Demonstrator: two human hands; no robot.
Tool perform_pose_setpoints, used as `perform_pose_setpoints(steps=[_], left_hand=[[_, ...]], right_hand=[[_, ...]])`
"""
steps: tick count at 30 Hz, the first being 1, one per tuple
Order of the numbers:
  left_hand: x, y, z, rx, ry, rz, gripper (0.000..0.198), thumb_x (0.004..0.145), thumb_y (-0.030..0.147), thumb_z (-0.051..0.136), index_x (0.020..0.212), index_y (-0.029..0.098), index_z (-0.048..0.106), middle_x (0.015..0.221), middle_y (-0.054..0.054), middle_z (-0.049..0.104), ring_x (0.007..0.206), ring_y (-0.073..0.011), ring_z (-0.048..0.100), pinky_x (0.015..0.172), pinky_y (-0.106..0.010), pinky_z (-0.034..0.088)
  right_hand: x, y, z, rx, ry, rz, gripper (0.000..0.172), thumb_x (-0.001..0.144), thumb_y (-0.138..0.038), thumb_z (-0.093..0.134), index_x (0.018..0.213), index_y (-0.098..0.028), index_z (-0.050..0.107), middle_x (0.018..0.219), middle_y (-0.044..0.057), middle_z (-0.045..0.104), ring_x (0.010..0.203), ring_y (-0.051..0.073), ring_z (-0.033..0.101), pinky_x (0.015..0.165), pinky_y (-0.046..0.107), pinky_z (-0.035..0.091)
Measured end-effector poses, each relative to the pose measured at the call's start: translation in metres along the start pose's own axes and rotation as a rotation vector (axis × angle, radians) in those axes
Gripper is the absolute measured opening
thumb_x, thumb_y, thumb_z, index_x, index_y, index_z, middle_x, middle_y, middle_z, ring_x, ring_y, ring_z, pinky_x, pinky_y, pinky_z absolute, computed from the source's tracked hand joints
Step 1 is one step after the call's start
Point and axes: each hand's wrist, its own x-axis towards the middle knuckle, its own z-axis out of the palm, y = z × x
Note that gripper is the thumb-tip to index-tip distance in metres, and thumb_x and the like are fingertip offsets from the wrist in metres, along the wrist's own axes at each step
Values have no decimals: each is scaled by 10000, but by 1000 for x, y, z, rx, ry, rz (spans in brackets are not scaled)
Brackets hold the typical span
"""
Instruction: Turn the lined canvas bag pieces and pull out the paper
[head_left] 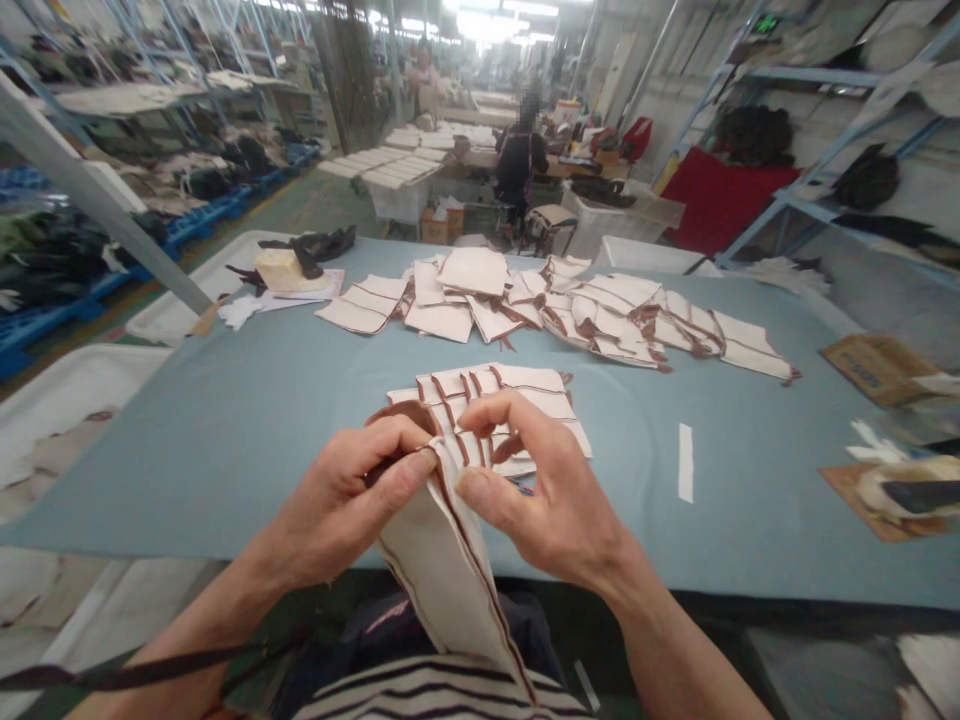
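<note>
My left hand [367, 490] pinches the upper end of a cream fabric panel [435, 560] between thumb and forefinger. Dark brown edging runs along the panel's seam, and its lower part hangs over the table edge to the striped shirt. A brown fold of material shows behind the left fingers. My right hand [540, 490] is close by on the right, fingers curved and thumb apart, with nothing visible between them. Just beyond both hands lies a stack of cream panels [544, 400] with brown edges, partly covered by the hands.
Loose cream panels [472, 275] are heaped across the far side of the blue-grey table [225, 440]. A yellow block [289, 270] sits at the far left. To the right lie a white strip [685, 463] and a cardboard box [877, 368]. A person [517, 165] sits farther back.
</note>
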Motion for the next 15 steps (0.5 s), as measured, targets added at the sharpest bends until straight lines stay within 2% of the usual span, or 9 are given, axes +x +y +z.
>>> perform_pose_setpoints(steps=[2, 4, 7, 10, 12, 15], left_hand=[[0, -1, 5, 35, 36, 7, 218, 1020, 225, 587, 841, 205, 711, 782, 35, 717, 703, -122, 636, 634, -195, 459], [-2, -3, 10, 57, 62, -19, 216, 1028, 244, 597, 863, 209, 732, 788, 30, 737, 703, -128, 647, 645, -202, 468], [-6, -7, 15, 36, 76, -50, 204, 1025, 272, 617, 890, 216, 759, 783, 29, 747, 694, -134, 649, 655, -205, 477], [-10, -12, 21, -35, 104, -115, 198, 1002, 299, 641, 874, 211, 765, 799, 12, 756, 726, -147, 650, 676, -210, 482], [-12, -15, 31, -192, 171, -242, 221, 955, 346, 686, 795, 200, 731, 711, 15, 693, 651, -140, 580, 600, -212, 448], [-10, -19, 53, -591, 322, -471, 317, 837, 433, 741, 668, 209, 594, 604, 46, 545, 562, -126, 443, 506, -210, 401]], right_hand=[[-9, -4, 5, -118, -18, 88, 192, 939, -413, 704, 953, -226, 660, 952, 26, 743, 889, 198, 657, 802, 330, 459], [-14, -1, 11, -150, -28, 160, 200, 969, -399, 668, 869, -228, 640, 869, 9, 732, 825, 184, 643, 778, 327, 438], [-16, 10, 19, -42, -44, 250, 229, 945, -420, 670, 826, -231, 622, 809, -12, 696, 762, 163, 611, 737, 303, 439], [-17, 22, 29, 49, -3, 265, 284, 937, -447, 649, 772, -231, 568, 723, -32, 612, 679, 142, 543, 659, 281, 407], [-20, 30, 40, 127, 37, 211, 295, 947, -430, 622, 748, -235, 523, 658, -51, 527, 618, 128, 478, 606, 273, 364], [-27, 40, 62, 312, 122, 126, 289, 934, -401, 616, 738, -241, 476, 626, -74, 431, 569, 110, 397, 563, 261, 333]])
